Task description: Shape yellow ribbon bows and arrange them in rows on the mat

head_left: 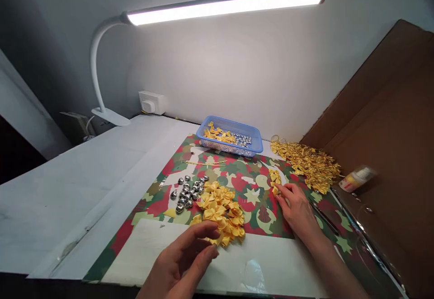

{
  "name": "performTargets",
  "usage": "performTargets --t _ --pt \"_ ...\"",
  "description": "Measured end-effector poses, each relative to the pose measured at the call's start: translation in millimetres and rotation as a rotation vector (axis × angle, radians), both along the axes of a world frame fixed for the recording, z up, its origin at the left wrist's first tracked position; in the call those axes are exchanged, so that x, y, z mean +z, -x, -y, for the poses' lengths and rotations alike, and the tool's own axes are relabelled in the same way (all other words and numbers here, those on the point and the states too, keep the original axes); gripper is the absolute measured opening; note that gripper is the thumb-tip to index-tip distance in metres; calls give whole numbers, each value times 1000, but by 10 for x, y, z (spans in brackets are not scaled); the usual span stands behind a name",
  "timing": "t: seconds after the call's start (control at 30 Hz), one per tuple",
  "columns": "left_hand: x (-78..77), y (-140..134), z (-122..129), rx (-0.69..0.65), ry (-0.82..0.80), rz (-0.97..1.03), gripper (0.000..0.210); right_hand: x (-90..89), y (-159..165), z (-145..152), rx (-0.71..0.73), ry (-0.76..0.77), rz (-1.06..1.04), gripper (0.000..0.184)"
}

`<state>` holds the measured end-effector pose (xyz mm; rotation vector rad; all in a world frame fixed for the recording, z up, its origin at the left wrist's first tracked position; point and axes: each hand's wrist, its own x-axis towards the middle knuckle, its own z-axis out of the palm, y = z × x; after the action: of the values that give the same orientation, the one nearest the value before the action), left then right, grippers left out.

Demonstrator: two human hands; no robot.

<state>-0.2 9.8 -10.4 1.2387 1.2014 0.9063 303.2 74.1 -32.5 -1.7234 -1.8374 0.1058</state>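
My left hand point(190, 256) hovers at the near edge of a pile of yellow ribbon bows point(220, 213). Its thumb and fingers are curved but apart, with nothing seen between them. Off to the right, my right hand point(298, 211) has thumb and forefinger closed on a yellow ribbon bow point(275, 190), at the near end of a short row of bows point(274, 175). The fingertips partly cover that bow. Silver jingle bells point(185, 197) lie loose just left of the pile. All of this rests on a camouflage-like patterned mat point(254, 179).
A blue basket point(257, 147) with bows and small silver bells stands at the back. Gold bows point(313, 163) are heaped at the right, near a small bottle point(356, 179) and a cardboard wall point(383, 118). A dark slim tool point(325, 217) lies beside my right forearm. A lamp point(227, 5) hangs above.
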Motion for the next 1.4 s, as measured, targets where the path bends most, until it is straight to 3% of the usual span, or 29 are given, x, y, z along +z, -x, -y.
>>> performTargets --t 0.13,0.3,0.57,0.63,0.73,0.83,0.9,1.07,1.17,1.23,1.3,1.4 --pt "123 42 -97 87 -73 -54 28 148 437 158 139 55 -122 27" --pt "207 -39 -148 112 -114 -21 21 185 939 203 238 100 -209 15" --pt "266 -164 -133 108 -35 134 21 213 907 361 104 80 -523 24" --pt "284 -229 -130 65 28 189 21 187 924 478 75 11 -619 19" --pt "277 -353 -99 9 125 282 23 100 1028 654 73 -253 -604 8" --pt "238 -443 -59 15 158 330 24 0 1145 791 172 -464 -471 27" --pt "213 -463 -47 11 161 318 23 -36 1176 859 227 -496 -449 33" --pt "210 -423 -40 -68 71 145 14 71 1055 950 200 -330 -599 21" --pt "238 -391 -17 -172 -73 47 15 200 973 940 112 -27 -847 11" --pt "259 -372 2 -225 -134 -14 17 256 963 924 139 277 -1072 18" --pt "279 -355 20 -259 -123 -47 18 279 982 918 204 489 -1256 26" --pt "300 -330 41 -296 -25 17 17 285 1020 939 208 525 -1319 26"
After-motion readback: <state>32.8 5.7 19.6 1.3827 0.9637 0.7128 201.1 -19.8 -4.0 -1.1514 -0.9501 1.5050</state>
